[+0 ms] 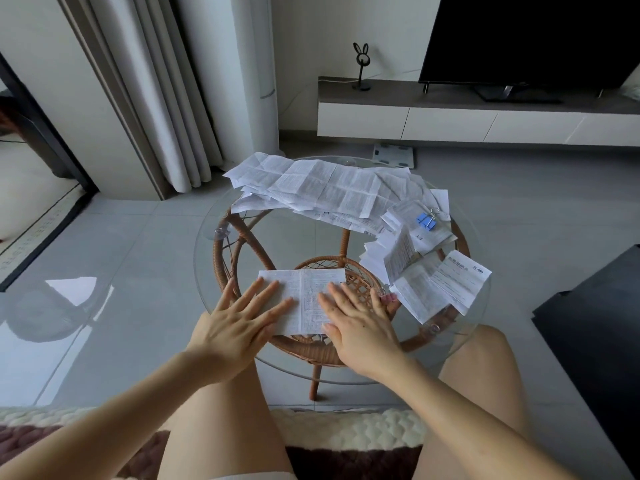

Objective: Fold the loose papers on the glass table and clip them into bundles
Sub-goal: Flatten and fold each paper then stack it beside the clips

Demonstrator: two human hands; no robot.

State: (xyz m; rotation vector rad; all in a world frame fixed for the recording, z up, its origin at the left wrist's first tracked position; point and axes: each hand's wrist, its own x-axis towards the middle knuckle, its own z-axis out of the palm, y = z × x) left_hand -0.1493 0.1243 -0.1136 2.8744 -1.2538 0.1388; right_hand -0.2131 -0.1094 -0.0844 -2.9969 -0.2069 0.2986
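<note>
Both hands lie flat, fingers spread, gripping nothing. The left hand presses palm-down on the left half of a white, finely printed sheet of paper with a crease down its middle, and the right hand presses on its right half. This sheet lies at the near edge of the round clear glass table, which rests on a brown woven rattan frame seen through the top.

Just beside the right hand's fingers, partly hidden under them, a small pink binder clip sits on the glass. To the right of it, several folded white printed leaflets overlap in a loose heap that reaches the table's right rim. Farther back on that heap lies a blue binder clip with silver wire handles.

Across the far side of the table, a wide pile of unfolded, creased printed papers spreads from left to right, some corners overhanging the rim.

Beyond the table, on the grey tiled floor, lies a white bathroom scale. A low white media cabinet with a dark top carries a black television and a small black rabbit-eared stand. Pale grey curtains hang at the left. The person's bare knees flank the table's near edge.
</note>
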